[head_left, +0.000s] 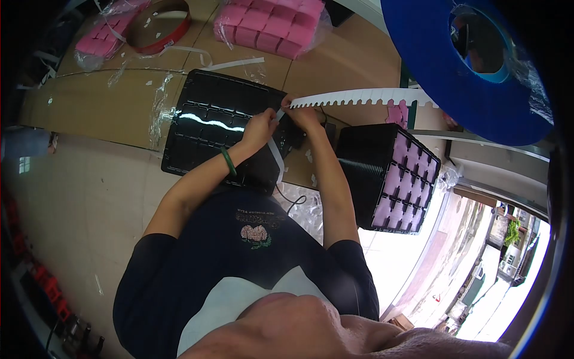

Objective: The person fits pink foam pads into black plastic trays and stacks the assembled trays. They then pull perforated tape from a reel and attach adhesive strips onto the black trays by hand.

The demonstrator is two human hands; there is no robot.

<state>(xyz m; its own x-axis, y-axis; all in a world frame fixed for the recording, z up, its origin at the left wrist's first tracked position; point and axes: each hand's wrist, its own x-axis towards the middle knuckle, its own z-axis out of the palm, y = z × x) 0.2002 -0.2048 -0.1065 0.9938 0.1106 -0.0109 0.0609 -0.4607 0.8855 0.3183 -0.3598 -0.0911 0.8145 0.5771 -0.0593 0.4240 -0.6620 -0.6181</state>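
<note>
A white notched strip (359, 97) runs from the large blue reel (412, 48) at upper right to my hands. My right hand (304, 115) is closed, pinching the strip near its end. My left hand (260, 129), below a green bangle (228, 161), is closed on a narrow pale tail of the strip. From there a pale band (277, 157) hangs down. Both hands are over the right side of a black plastic tray (209, 110) with molded compartments, lying on the table. What exactly is between the fingertips is partly hidden.
To the right stands a stack of black trays (365, 164), the outer one filled with pink pieces (412, 173). Wrapped pink blocks (269, 24) and a red-brown tape ring (158, 30) lie on the brown tabletop (119, 90). A dark cable (293, 203) hangs in front. Another person's sleeve (27, 142) shows at left.
</note>
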